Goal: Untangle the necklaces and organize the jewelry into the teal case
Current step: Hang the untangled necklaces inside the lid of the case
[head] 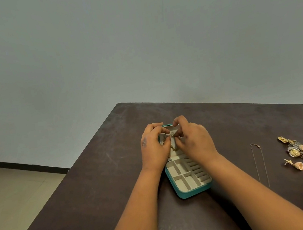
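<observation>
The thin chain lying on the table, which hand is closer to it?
Right. The right hand is over the teal case, nearer the thin chain; the left hand is farther away.

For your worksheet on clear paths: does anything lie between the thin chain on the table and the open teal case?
Nothing on the table does. The thin chain lies right of the teal case across bare tabletop; only the right forearm crosses above that gap.
</observation>
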